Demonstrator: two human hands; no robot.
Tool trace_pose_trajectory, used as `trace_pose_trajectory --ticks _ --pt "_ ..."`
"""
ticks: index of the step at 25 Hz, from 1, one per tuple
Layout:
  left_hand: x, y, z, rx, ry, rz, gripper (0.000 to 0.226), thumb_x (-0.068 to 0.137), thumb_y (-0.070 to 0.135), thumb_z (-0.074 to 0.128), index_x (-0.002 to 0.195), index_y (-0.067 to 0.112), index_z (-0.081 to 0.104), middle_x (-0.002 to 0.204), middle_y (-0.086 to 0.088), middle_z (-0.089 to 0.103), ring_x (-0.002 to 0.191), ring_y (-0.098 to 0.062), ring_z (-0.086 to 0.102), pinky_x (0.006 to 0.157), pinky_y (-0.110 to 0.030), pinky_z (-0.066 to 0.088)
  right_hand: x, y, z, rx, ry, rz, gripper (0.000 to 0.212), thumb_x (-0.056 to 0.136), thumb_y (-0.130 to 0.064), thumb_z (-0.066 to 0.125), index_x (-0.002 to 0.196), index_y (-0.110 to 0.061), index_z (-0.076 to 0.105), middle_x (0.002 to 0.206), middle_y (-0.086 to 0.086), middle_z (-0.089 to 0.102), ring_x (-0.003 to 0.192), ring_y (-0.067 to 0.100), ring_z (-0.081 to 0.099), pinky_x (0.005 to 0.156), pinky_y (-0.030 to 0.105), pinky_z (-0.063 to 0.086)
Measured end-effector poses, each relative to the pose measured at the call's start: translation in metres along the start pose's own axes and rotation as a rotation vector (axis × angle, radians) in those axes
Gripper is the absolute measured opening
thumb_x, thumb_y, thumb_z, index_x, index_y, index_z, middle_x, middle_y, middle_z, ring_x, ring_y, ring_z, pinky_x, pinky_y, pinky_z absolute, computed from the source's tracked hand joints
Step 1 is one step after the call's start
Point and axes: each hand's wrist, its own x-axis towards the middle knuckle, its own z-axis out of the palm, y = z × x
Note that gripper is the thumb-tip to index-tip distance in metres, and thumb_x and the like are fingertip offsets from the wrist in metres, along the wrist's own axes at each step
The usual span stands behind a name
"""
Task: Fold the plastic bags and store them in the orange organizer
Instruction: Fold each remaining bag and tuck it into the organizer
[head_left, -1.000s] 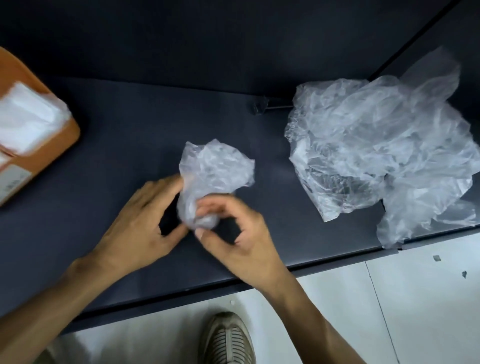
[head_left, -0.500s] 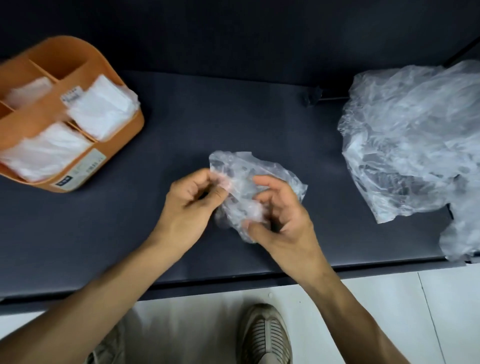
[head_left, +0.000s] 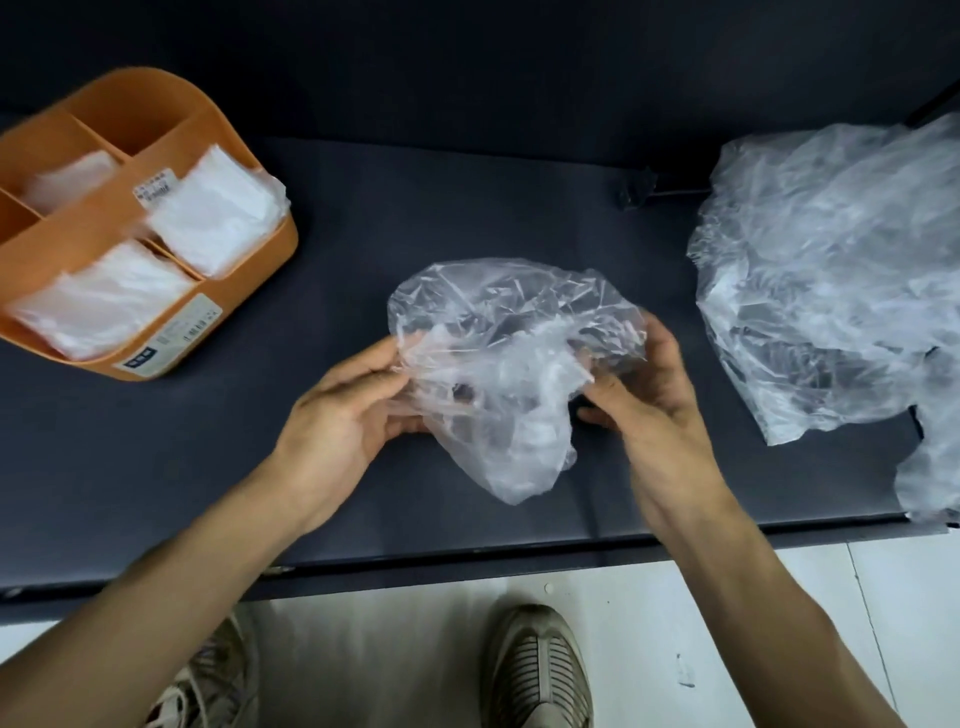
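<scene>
A crumpled clear plastic bag (head_left: 498, 364) hangs puffed open between my hands above the dark table (head_left: 467, 208). My left hand (head_left: 343, 410) pinches its left edge between thumb and fingers. My right hand (head_left: 644, 384) grips its right side, fingers curled into the film. The orange organizer (head_left: 104, 228) stands at the far left, with folded white bags (head_left: 213, 208) in several of its compartments. A heap of unfolded clear bags (head_left: 841, 291) lies at the right.
A small black clip on a rod (head_left: 636, 189) sits at the back of the table by the heap. The table's front edge (head_left: 467, 561) runs below my wrists. My shoes (head_left: 537, 670) stand on the white tiled floor.
The bag has gone from a tight wad to a spread, puffed shape as my hands pulled apart. The view shifted left, bringing the organizer fully into sight.
</scene>
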Motion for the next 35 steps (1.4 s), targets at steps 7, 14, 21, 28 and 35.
trace_pose_trajectory --ticks 7,14,21,28,35 --pt "-0.007 -0.004 -0.003 0.229 0.135 0.021 0.049 0.097 -0.017 0.036 0.111 0.015 0.07 0.1 -0.008 0.076 0.079 -0.028 0.072 0.078 -0.048 0.054 0.008 -0.007 -0.015 0.231 0.097 0.077 0.017 0.095 0.005 0.053 0.096 -0.004 0.068 0.087 0.009 0.072 0.08 0.024 0.069 0.076 0.035 0.06" --pt "-0.001 0.02 -0.022 0.219 0.405 0.182 0.028 0.102 0.002 0.048 0.089 0.019 0.066 0.076 0.004 0.074 0.057 -0.011 0.066 0.052 -0.019 0.052 0.017 -0.009 -0.042 -0.344 0.154 -0.271 0.025 0.085 -0.002 0.076 0.088 -0.024 0.065 0.071 0.003 0.06 0.065 0.02 0.056 0.068 0.025 0.052" --pt "-0.01 0.024 -0.015 0.023 0.113 0.105 0.021 0.091 0.01 0.048 0.084 0.014 0.067 0.09 -0.009 0.075 0.082 -0.021 0.072 0.075 -0.035 0.06 0.01 -0.027 -0.051 -0.346 -0.361 0.022 0.056 0.079 -0.063 0.072 0.113 -0.019 0.07 0.107 0.007 0.074 0.091 0.022 0.07 0.077 0.027 0.056" --pt "-0.012 0.016 -0.012 0.014 -0.09 0.062 0.017 0.094 0.02 0.043 0.094 0.011 0.057 0.117 -0.016 0.072 0.099 -0.024 0.071 0.076 -0.03 0.058 0.008 -0.008 -0.01 -0.097 -0.319 0.201 0.03 0.073 -0.025 0.078 0.102 -0.017 0.075 0.096 0.005 0.074 0.089 0.018 0.067 0.084 0.033 0.053" --pt "-0.015 0.017 -0.018 0.288 -0.23 0.019 0.033 0.071 0.02 0.089 0.099 0.016 0.072 0.104 -0.002 0.072 0.094 -0.014 0.07 0.087 -0.035 0.058 0.01 -0.012 -0.022 0.065 -0.159 0.04 0.025 0.091 0.009 0.058 0.088 -0.012 0.072 0.082 0.005 0.073 0.072 0.015 0.068 0.071 0.027 0.058"
